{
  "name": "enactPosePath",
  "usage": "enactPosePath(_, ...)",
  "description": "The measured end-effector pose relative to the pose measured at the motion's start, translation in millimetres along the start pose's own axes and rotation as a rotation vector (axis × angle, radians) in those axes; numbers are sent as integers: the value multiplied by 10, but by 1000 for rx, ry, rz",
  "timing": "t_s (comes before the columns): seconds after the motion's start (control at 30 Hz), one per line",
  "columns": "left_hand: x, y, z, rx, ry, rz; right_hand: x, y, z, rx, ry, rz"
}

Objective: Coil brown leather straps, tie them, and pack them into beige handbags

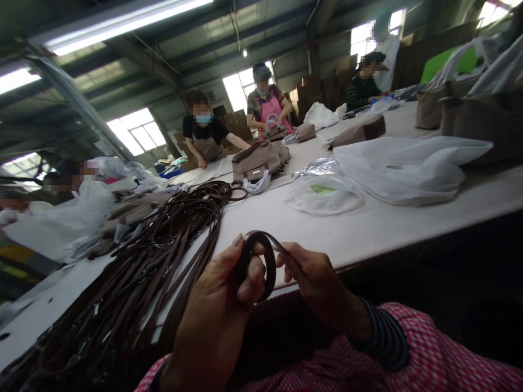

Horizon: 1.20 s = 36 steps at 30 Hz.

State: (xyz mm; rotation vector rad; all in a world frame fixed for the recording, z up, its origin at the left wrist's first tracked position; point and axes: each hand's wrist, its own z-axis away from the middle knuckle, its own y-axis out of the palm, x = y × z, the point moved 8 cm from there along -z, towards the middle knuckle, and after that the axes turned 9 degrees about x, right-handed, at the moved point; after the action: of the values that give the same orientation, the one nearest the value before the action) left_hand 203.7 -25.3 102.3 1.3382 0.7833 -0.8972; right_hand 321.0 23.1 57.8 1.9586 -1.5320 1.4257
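Observation:
A dark brown strap (269, 268) is wound into a small coil between my hands, just in front of the table edge. My left hand (223, 296) is closed round the coil, with the thumb on its outside and fingertips through the loop. The free length runs from the coil's top to my right hand (316, 280), which pinches it between thumb and fingers. To the left of my hands lies a large heap of similar brown straps (163, 256) with metal fittings, spread along the table.
A pale table (245, 218) stretches ahead. White plastic bags (404, 169) lie on it at right, near taupe handbags (482, 117). Another handbag (255, 163) sits at the middle. Several people stand across the table, one in a pink apron (274, 111). Wrapped pieces (134, 209) are piled left.

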Motion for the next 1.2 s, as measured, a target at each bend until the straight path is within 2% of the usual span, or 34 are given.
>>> enactPosePath(0.13, -37, -85, -67, 27, 126, 64, -89, 357, 149, 281, 161, -341)
enactPosePath(0.23, 10, -154, -155, 73, 231, 53, -116, 484, 344, 379, 271, -578)
enactPosePath(0.3, 45, -212, -201, 61, 323, -67, -137, 495, 455, 414, 334, -664)
enactPosePath(0.53, 196, -306, -236, -158, 720, -1023, -187, 399, 655, 552, 494, -849)
enactPosePath(0.6, 260, -275, -236, -167, 857, -1307, -229, 304, 627, 532, 567, -892)
enactPosePath(0.67, 359, -235, -263, -82, 925, -1570, -281, 136, 526, 484, 607, -831)
enactPosePath(0.77, 483, -258, -334, 133, 828, -1820, -344, -162, 259, 446, 583, -594)
enactPosePath(0.9, 494, -379, -410, 356, 580, -1834, -446, -374, -174, 480, 465, -325)
enactPosePath(1.0, 486, -449, -496, 469, 467, -1845, -558, -384, -427, 537, 347, -195)
enactPosePath(1.07, 484, -487, -568, 545, 398, -1832, -604, -378, -532, 573, 227, -11)
enactPosePath(1.2, 464, -506, -677, 681, 278, -1792, -590, -264, -529, 698, -60, 357)
